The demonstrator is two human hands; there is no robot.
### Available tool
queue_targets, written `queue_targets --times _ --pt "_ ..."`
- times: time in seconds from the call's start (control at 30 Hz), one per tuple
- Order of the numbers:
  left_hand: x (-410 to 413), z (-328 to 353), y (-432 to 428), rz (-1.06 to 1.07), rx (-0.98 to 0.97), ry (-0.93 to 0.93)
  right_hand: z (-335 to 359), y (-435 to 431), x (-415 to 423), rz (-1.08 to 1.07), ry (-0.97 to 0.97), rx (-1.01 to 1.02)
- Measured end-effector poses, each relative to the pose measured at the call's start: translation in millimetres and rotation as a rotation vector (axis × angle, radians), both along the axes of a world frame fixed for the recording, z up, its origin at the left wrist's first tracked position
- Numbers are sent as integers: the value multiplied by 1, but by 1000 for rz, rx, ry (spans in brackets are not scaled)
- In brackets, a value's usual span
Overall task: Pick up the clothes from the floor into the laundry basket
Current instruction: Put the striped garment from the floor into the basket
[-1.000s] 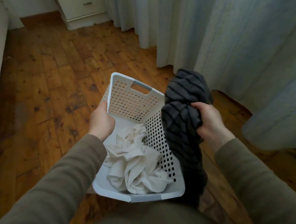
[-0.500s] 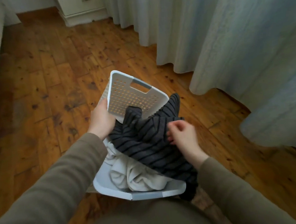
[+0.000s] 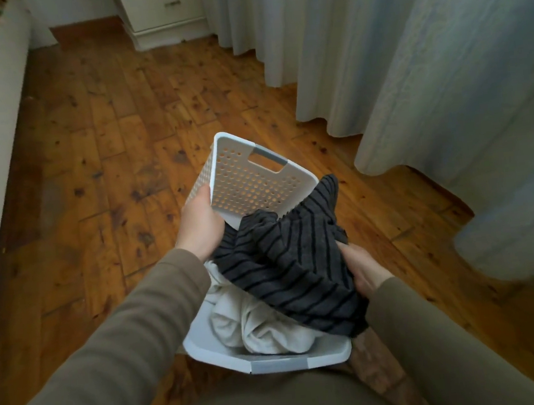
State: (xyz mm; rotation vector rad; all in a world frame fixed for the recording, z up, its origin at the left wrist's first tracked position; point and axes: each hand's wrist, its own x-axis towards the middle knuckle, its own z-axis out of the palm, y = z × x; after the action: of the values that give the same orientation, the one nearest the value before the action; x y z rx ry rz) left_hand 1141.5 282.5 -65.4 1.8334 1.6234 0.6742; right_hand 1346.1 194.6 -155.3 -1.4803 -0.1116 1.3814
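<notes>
Left hand (image 3: 201,226) fingers grip laundry basket (image 3: 251,184) rim; right hand (image 3: 364,266) fingers clutch striped garment (image 3: 294,265) inside basket.

right hand (image 3: 365,269) partly under striped garment (image 3: 294,265)

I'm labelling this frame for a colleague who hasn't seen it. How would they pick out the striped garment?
Find the white perforated laundry basket held over the wooden floor. The striped garment drapes over its right rim, atop a cream cloth. It alone is dark grey with thin black stripes.
</notes>
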Motion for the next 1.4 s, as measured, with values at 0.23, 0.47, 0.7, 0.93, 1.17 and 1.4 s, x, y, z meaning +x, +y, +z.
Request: queue_targets --times 0.23,0.47,0.7,0.93,1.17,1.4 --pt "-3 0 0 -12 11 -31 11 7 -40 -34 -997 253" --pt "2 -3 4 15 15 49 23 -1 -108 758 -994 503" --pt "1 -1 3 17 -3 53 25 -8 -121 885 -983 540" --pt "-10 -1 6 16 -21 36 30 21 -20 143 -889 43" --pt "-10 -3 7 27 -32 28 7 40 1 161 -133 -87" --pt "-14 -6 4 26 -11 -24 12 55 -6 -11 -678 58"
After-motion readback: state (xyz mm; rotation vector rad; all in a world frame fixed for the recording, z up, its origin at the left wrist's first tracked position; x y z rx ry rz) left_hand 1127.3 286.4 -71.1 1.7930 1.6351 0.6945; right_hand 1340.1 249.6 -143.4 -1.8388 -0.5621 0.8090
